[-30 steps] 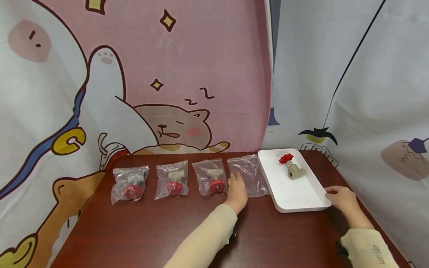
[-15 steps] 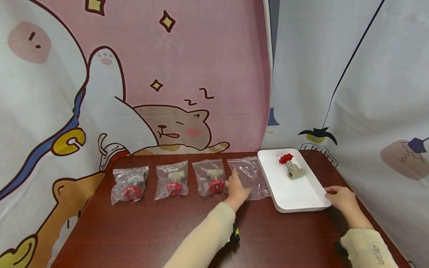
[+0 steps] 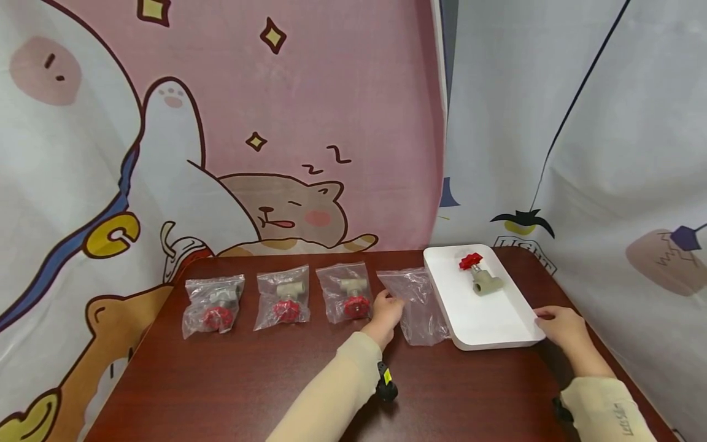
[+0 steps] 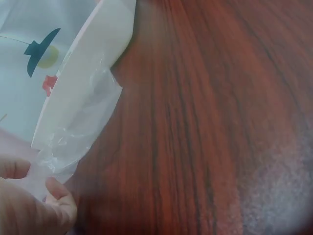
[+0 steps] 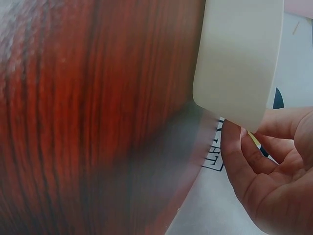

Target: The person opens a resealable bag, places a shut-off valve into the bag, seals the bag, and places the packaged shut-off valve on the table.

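My left hand [image 3: 385, 314] pinches the left edge of a flat, clear zip bag [image 3: 422, 313] between thumb and fingers. In the left wrist view the bag [image 4: 73, 137] stretches away from the fingertips, alongside the white tray's wall. My right hand [image 3: 563, 328] holds the near right corner of the white tray [image 3: 497, 325]; the right wrist view has its thumb and fingers at that corner. Inside the tray, toward its far end, lies a grey-green valve with a red handwheel [image 3: 479, 275].
Left of the left hand, three bagged valves with red handwheels stand in a row: one bag [image 3: 346, 294] close to the hand, a middle bag [image 3: 283, 298] and a far left bag [image 3: 213, 304]. The brown table [image 3: 221, 380] ends at the printed curtains.
My left hand has gone from resting by the bag's left side to pinching its edge, and the bag has shifted toward me. The right hand and tray stay put.
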Tool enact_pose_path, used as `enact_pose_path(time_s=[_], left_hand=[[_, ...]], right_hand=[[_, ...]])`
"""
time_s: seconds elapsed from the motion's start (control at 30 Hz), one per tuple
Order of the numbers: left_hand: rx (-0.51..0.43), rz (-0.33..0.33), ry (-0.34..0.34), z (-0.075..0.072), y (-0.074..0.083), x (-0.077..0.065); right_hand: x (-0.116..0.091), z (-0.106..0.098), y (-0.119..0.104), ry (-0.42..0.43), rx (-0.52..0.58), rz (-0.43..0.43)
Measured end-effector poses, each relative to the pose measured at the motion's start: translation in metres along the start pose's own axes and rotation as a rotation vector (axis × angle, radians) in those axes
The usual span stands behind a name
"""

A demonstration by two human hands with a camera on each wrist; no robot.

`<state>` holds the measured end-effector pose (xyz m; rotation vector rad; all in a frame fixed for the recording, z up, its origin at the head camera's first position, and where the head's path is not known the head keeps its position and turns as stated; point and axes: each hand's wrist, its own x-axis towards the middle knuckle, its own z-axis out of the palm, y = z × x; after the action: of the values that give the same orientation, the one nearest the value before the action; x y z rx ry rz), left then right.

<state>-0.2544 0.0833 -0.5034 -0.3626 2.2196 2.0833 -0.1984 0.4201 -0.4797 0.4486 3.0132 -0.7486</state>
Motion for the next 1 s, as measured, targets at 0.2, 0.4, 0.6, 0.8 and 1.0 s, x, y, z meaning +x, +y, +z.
enact_pose_path(time_s=[0.2, 0.4, 0.6, 0.8, 1.0], left_hand=[[-0.050, 0.025, -0.040, -0.005, 0.002, 0.002], [-0.209, -0.005, -0.131, -0.013, 0.010, 0.001], [-0.243, 0.048, -0.177, -0.027, 0.018, 0.002], [-0.245, 0.108, -0.266, -0.044, 0.027, 0.007], [-0.213, 0.161, -0.279, -0.061, 0.041, 0.005]], right_hand=[[0.002, 0.001, 0.001, 0.014, -0.017, -0.013], [0.001, 0.000, 0.001, 0.006, -0.017, -0.019], [0.001, 0.002, 0.000, 0.005, -0.018, 0.001], [0.000, 0.002, -0.002, 0.024, -0.014, 0.000], [0.000, 0.002, -0.001, 0.023, -0.011, -0.001]])
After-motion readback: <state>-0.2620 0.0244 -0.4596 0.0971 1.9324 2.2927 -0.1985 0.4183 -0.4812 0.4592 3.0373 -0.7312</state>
